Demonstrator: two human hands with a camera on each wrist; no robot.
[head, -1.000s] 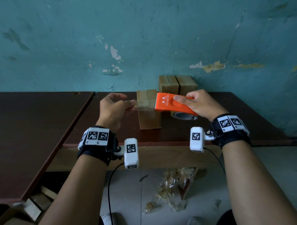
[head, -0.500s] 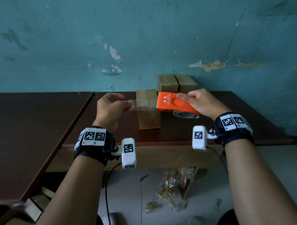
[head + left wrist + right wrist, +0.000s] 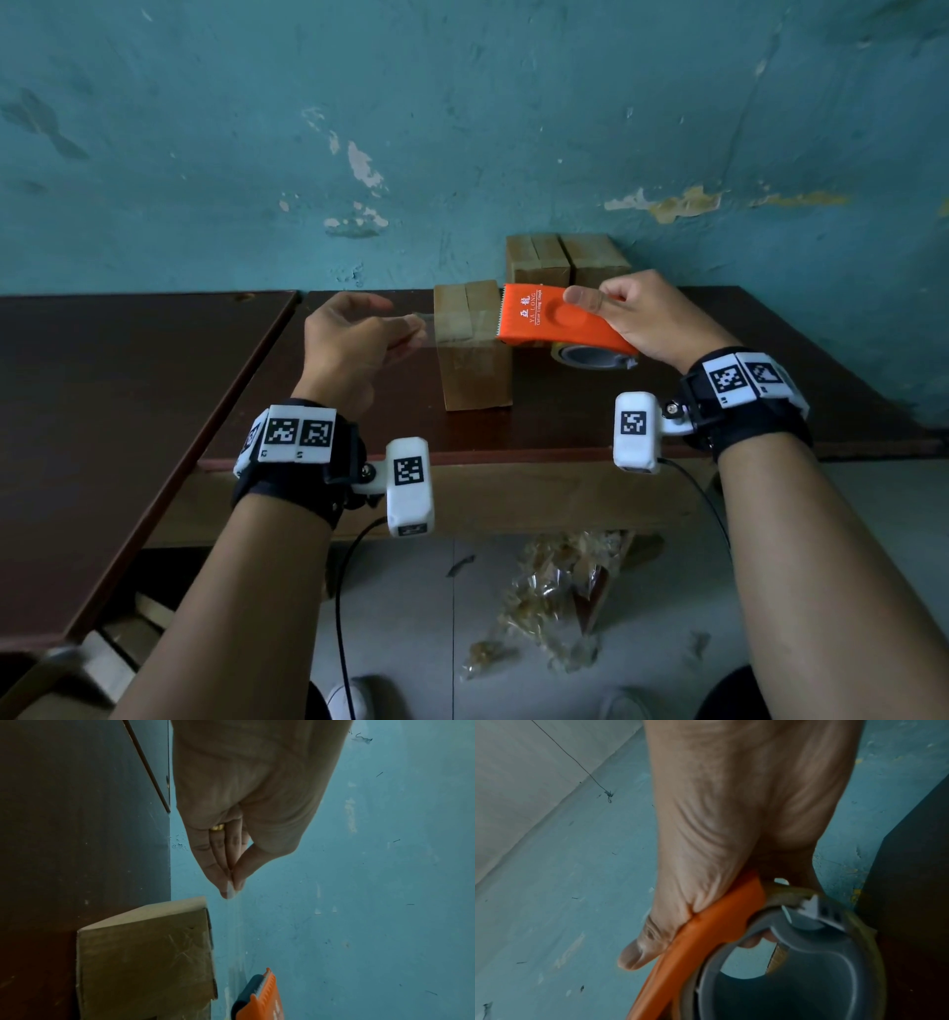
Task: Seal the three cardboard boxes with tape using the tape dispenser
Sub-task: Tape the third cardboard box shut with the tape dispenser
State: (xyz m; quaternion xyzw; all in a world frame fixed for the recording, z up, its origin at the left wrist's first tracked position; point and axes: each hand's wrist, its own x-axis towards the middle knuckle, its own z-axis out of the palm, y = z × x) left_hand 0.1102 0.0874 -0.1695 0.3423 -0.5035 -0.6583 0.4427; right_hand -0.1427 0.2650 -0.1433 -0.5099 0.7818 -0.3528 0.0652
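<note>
Left hand (image 3: 354, 344) pinches clear tape end (image 3: 230, 892) | right hand (image 3: 652, 321) grips orange tape dispenser (image 3: 557, 325) above near cardboard box (image 3: 475, 354) on table (image 3: 565, 426) | risk: slack strip may twist, sticking crooked.

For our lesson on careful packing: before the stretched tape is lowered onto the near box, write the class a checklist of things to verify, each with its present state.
1. Left hand pinches the free tape end: ok.
2. Right hand grips the orange tape dispenser: ok.
3. Tape strip spans across the near box top: ok.
4. Tape already stuck to the box: not ok, it looks held just above.
5. Strip centred over the flap seam: cannot tell.
6. Two boxes behind sealed: cannot tell.
</note>
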